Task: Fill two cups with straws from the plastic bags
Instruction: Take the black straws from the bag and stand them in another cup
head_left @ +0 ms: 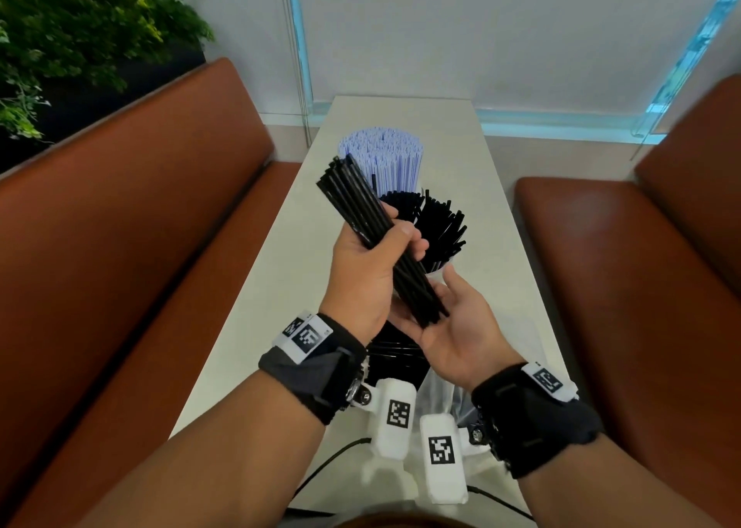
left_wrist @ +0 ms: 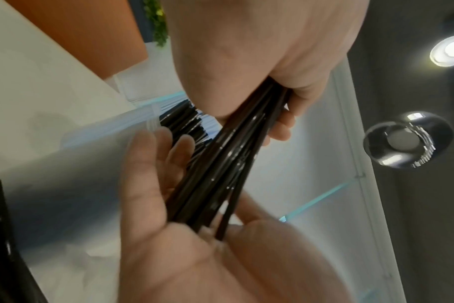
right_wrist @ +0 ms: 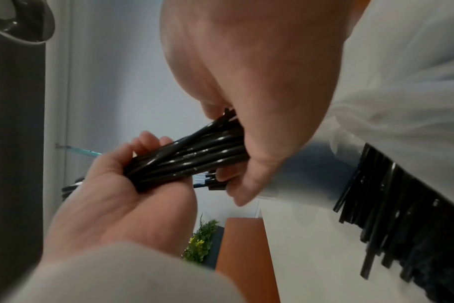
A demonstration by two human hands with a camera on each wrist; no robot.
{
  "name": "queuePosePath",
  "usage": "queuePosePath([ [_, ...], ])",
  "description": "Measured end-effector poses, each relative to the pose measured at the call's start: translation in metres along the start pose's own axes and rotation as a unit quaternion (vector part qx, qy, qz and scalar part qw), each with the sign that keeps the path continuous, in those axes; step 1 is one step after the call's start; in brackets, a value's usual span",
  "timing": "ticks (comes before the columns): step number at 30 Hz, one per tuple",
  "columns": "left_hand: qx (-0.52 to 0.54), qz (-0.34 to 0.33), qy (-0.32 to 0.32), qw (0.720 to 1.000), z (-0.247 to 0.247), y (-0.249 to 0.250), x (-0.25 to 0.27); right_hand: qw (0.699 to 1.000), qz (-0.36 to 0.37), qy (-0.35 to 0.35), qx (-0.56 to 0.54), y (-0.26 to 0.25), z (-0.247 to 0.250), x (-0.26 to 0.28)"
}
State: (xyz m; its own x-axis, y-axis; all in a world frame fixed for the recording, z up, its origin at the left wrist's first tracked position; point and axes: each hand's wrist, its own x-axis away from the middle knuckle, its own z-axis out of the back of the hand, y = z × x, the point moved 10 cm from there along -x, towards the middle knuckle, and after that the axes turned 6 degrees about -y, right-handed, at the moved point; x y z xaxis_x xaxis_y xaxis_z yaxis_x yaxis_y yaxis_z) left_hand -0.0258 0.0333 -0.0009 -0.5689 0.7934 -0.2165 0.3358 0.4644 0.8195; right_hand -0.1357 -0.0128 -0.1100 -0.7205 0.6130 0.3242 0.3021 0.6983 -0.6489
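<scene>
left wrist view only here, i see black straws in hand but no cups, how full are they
Observer: White-and-blue straws pack the far one, standing upright.
Operator: and the near one
Observer: The near cup holds black straws, loosely fanned.
Operator: cant see the top of the bundle, which way is it pointing
Observer: The left hand grips the bundle tilted, with its upper ends leaning away and to the left. The right hand lies open under its lower ends.
</scene>
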Motion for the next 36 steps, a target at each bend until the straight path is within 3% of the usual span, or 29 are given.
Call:
queuePosePath([
  [3, -0.006, 0.009, -0.001, 1.0, 0.004, -0.005, 0.001, 0.981, 0.098, -0.01, 0.167, -0.024, -0.003, 0.004],
  [5, -0.001, 0.018, 0.008, 1.0, 0.01, -0.008, 0.003, 0.917, 0.17, -0.058, 0.356, -0.038, -0.02, 0.011],
  [7, -0.016, 0.028, 0.01, 0.999, 0.01, -0.013, 0.007, 0.835, 0.131, -0.12, 0.521, -0.02, -0.036, 0.012],
  [9, -0.028, 0.035, 0.005, 0.999, 0.009, -0.016, 0.01, 0.781, 0.114, -0.094, 0.607, -0.012, -0.033, 0.01],
  [12, -0.01, 0.028, 0.009, 1.0, 0.016, -0.005, 0.005, 0.733, 0.135, -0.032, 0.666, -0.018, -0.023, 0.01],
  [16, -0.028, 0.02, -0.012, 0.999, 0.018, 0.007, -0.002, 0.704, 0.123, -0.015, 0.699, -0.014, -0.018, 0.01],
  [20, -0.083, -0.012, 0.007, 0.996, 0.023, 0.021, -0.015, 0.643, 0.065, -0.087, 0.758, -0.008, -0.017, 0.002],
  [22, -0.076, -0.028, 0.027, 0.996, 0.031, 0.033, -0.028, 0.637, 0.047, -0.108, 0.762, -0.017, -0.01, 0.002],
  [28, -0.124, -0.031, -0.02, 0.992, 0.015, 0.045, -0.054, 0.576, 0.137, 0.012, 0.806, -0.065, -0.002, -0.013],
  [31, -0.131, -0.044, -0.002, 0.99, 0.008, 0.046, -0.064, 0.568, 0.14, 0.049, 0.81, -0.064, 0.006, -0.027],
  [34, -0.11, -0.089, 0.055, 0.988, 0.012, 0.059, -0.078, 0.589, 0.128, 0.043, 0.797, -0.056, 0.014, -0.037],
  [36, -0.097, -0.117, 0.083, 0.985, 0.016, 0.065, -0.086, 0.585, 0.125, 0.042, 0.8, -0.053, 0.016, -0.042],
])
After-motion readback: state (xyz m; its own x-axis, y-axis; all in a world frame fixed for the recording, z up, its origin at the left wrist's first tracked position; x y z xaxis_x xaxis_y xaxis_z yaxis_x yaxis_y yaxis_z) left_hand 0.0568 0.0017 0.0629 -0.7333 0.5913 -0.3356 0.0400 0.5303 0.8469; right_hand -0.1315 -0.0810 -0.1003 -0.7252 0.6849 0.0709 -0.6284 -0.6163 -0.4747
